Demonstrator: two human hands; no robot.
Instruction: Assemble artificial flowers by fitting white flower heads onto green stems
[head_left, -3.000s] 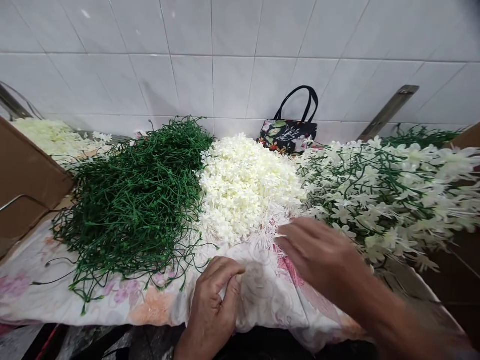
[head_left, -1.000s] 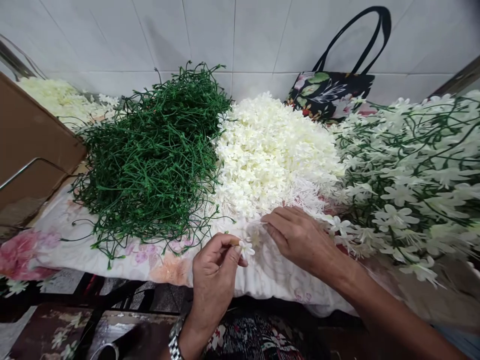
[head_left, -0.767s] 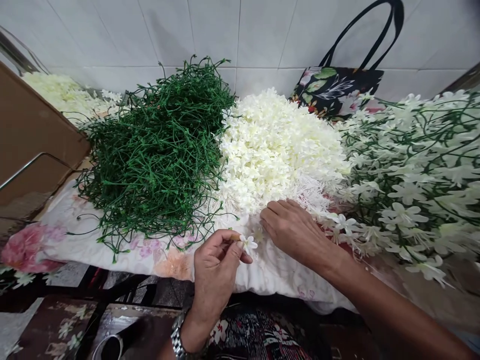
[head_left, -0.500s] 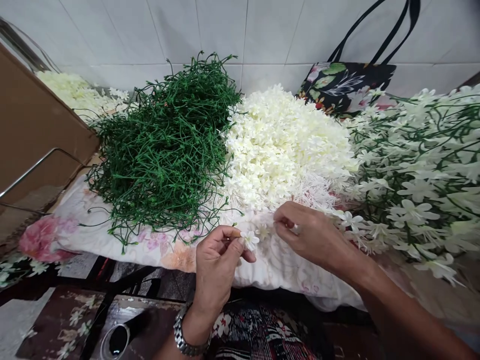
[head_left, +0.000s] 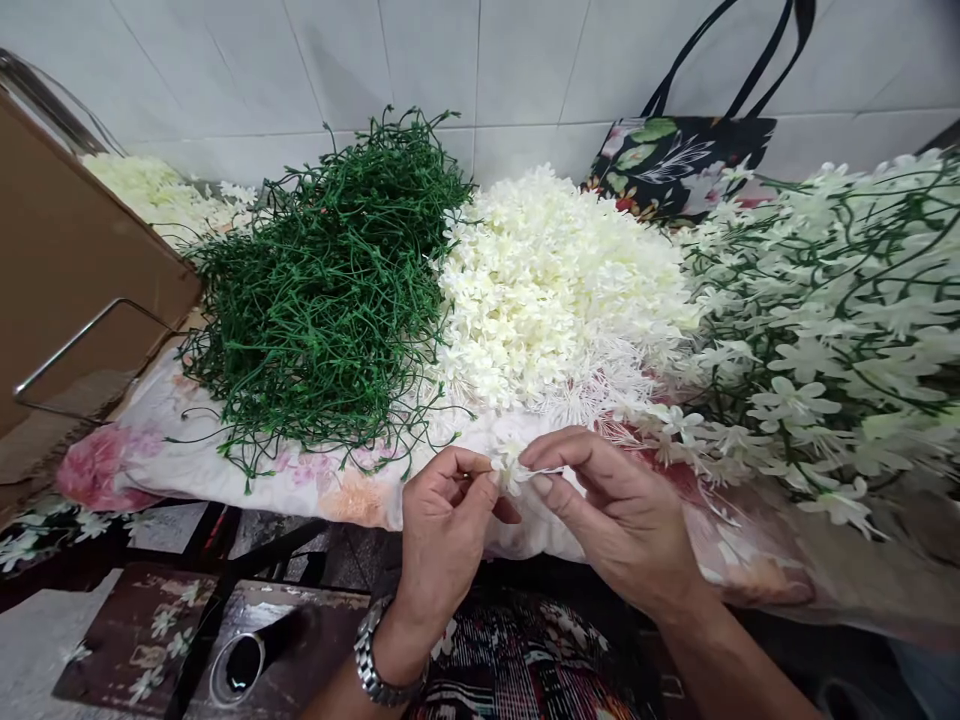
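White flower [head_left: 512, 470] is pinched between my left grip [head_left: 446, 520] and right grip [head_left: 615, 510], over the near edge of the cloth-covered bench [head_left: 142, 445]. Green stems [head_left: 330, 290], loose blossoms [head_left: 555, 280] and a bag [head_left: 675, 165] sit towards the tiled wall [head_left: 450, 60].

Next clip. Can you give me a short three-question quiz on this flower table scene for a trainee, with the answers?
1. True or false: the left hand wears a wristwatch.
2. Seen from the head camera, the heap of green stems lies: A) left of the heap of loose white blossoms; B) right of it; C) directly beneath it.
3. What do the left hand and the right hand pinch between their fingertips?
Key: 1 true; 2 A; 3 a small white flower.
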